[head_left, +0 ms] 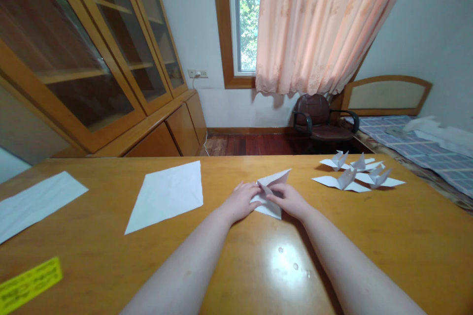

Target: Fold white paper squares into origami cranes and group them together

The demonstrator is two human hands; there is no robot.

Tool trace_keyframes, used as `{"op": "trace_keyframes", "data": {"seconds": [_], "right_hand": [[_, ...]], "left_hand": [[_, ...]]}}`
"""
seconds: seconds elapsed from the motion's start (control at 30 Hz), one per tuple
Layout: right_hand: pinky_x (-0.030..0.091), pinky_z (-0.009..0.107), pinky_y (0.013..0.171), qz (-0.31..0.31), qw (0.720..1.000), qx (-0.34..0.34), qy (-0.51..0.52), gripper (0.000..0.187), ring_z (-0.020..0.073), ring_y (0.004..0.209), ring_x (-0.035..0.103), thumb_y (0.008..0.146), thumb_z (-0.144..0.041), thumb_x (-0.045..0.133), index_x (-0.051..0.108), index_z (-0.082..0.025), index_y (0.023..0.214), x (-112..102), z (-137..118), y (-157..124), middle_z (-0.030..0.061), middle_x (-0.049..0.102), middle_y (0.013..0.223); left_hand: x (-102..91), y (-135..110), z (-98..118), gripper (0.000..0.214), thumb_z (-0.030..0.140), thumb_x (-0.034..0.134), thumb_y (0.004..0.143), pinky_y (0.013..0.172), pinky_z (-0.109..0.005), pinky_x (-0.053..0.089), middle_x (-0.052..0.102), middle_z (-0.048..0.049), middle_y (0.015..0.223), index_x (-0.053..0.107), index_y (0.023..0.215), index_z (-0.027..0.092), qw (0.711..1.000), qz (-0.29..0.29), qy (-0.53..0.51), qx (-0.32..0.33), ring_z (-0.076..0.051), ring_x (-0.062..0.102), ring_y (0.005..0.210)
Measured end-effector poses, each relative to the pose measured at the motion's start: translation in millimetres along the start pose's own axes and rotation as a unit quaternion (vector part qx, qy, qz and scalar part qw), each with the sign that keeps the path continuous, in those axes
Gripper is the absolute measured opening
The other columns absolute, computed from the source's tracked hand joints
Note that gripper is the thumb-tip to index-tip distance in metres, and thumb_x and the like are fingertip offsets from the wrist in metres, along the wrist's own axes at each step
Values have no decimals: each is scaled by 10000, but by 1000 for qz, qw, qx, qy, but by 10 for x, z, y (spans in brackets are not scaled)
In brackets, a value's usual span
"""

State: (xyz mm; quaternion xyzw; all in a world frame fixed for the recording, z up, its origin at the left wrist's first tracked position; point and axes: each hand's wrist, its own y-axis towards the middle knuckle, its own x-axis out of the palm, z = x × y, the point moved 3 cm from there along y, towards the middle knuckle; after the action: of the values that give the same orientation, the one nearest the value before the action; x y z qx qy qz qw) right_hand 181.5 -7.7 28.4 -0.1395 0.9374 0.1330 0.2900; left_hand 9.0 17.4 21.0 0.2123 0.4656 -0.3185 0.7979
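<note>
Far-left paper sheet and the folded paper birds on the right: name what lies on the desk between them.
In the head view, a second white sheet, then a partly folded paper with the left hand and right hand on it.

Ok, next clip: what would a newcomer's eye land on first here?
Probably the left hand and right hand, both on a folded paper around the middle of the table. Next might come the white paper birds grouped toward the table's far right, and the big pink curtain hanging at the window beyond.
</note>
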Motion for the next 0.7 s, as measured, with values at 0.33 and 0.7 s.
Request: {"op": "trace_keyframes", "data": {"seconds": [0.33,0.7], "right_hand": [[436,411,934,-28,998,34,36,324,249,1001,612,806,-387,542,691,-187,1013,71,36,-13,68,684,1061],[438,396,955,-6,999,33,-8,395,247,1068,589,748,-331,618,632,-209,1123,74,-59,-30,71,634,1164]], "left_hand": [[20,-4,-65,700,257,567,740,1079,-381,283,358,-118,1413,278,1370,159,996,65,-20,-52,-241,341,1293],[52,8,-78,502,269,352,871,1127,-418,169,375,-54,1429,347,1369,205,997,36,26,-59,-209,316,1319]]}}
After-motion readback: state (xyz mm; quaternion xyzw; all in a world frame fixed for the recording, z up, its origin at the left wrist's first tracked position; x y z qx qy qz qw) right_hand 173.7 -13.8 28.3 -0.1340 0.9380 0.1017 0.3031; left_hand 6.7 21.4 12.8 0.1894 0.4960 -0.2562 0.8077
